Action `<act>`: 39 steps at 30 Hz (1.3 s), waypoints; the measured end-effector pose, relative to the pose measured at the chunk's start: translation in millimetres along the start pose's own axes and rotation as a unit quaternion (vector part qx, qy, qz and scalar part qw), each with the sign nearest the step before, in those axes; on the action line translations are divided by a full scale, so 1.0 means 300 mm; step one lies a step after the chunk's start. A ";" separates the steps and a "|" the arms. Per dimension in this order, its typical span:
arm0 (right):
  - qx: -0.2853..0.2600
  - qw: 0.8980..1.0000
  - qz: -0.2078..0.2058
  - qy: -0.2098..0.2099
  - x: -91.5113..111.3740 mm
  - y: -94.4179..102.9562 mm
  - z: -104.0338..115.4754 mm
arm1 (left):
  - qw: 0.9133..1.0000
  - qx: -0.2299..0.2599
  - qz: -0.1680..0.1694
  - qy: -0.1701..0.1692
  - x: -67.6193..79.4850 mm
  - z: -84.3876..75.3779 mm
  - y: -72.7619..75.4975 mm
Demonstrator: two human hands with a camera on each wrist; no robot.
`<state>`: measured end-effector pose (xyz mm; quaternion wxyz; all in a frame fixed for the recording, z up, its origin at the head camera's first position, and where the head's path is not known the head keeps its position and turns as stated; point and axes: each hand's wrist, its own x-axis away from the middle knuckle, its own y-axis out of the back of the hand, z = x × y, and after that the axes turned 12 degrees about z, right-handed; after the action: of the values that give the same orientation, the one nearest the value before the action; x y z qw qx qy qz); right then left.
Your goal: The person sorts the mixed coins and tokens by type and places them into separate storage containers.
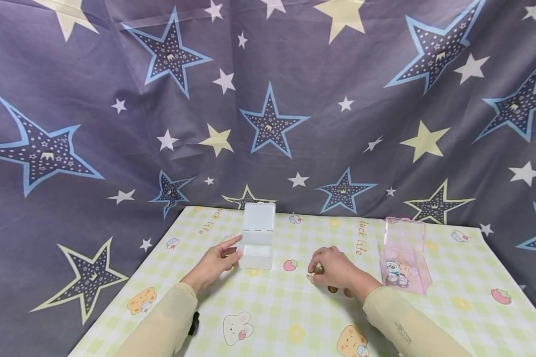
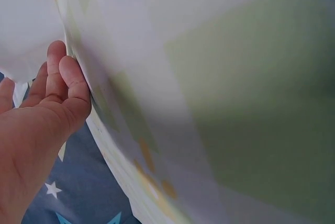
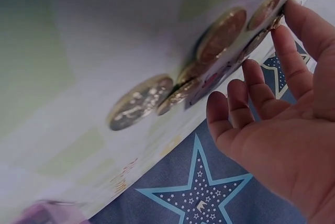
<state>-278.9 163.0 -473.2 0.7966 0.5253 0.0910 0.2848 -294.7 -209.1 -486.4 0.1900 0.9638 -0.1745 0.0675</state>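
Observation:
A small white box (image 1: 256, 257) stands on the table with its hinged lid (image 1: 259, 217) raised. My left hand (image 1: 218, 262) touches the box's left side with its fingers loosely extended; the left wrist view shows that hand (image 2: 49, 106) beside the pale box wall. Several gold-coloured coins (image 3: 222, 33) lie on the cloth under and beside my right hand (image 1: 335, 267). Its thumb and index finger pinch a small coin (image 3: 277, 22) close to the cloth, while the other fingers (image 3: 220, 111) curve loosely. In the head view, two coins (image 1: 332, 289) show below the palm.
A clear pink box (image 1: 411, 272), lid (image 1: 404, 235) raised, stands right of my right forearm, with cartoon figures visible on or in it. A green-and-white checked cloth (image 1: 272, 302) with printed pictures covers the table. A star-patterned curtain (image 1: 295, 163) hangs behind.

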 end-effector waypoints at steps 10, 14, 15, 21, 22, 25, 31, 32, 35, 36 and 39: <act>-0.006 1.000 -0.007 0.014 -0.007 0.011 0.012 | 1.000 -0.005 0.004 -0.008 0.003 -0.013 0.000; -0.004 0.999 -0.009 0.049 -0.009 0.010 0.009 | 1.000 -0.009 0.006 -0.010 0.004 -0.016 0.001; -0.003 0.998 -0.009 0.054 -0.009 0.009 0.009 | 1.000 -0.008 0.006 -0.009 0.003 -0.017 0.001; -0.003 0.998 -0.007 0.058 -0.012 0.004 0.012 | 1.000 -0.001 0.000 -0.002 0.001 -0.016 0.002; -0.005 0.998 -0.006 0.059 -0.012 0.003 0.013 | 1.000 -0.001 0.000 -0.001 0.000 -0.015 0.002; -0.014 0.998 -0.004 0.065 -0.010 0.001 0.015 | 1.000 0.000 0.001 -0.003 0.001 -0.012 0.001; -0.041 0.996 -0.003 0.080 -0.003 -0.005 0.016 | 1.000 0.000 -0.001 0.001 0.006 -0.012 -0.005; -0.045 0.995 -0.002 0.084 -0.003 -0.007 0.015 | 1.000 0.000 -0.002 0.002 0.007 -0.013 -0.006; -0.074 0.993 0.008 0.090 -0.007 -0.010 0.015 | 1.000 0.000 -0.004 0.005 0.009 -0.016 -0.009; -0.090 0.992 0.011 0.089 -0.009 -0.009 0.016 | 1.000 0.000 -0.004 0.006 0.009 -0.015 -0.008; -0.154 0.985 0.021 0.073 -0.019 0.001 0.026 | 1.000 -0.002 -0.003 0.004 0.010 -0.013 -0.007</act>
<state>-280.0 153.8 -470.4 0.8532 0.3762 0.0927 0.3492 -291.3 -206.5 -482.9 0.1928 0.9636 -0.1710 0.0708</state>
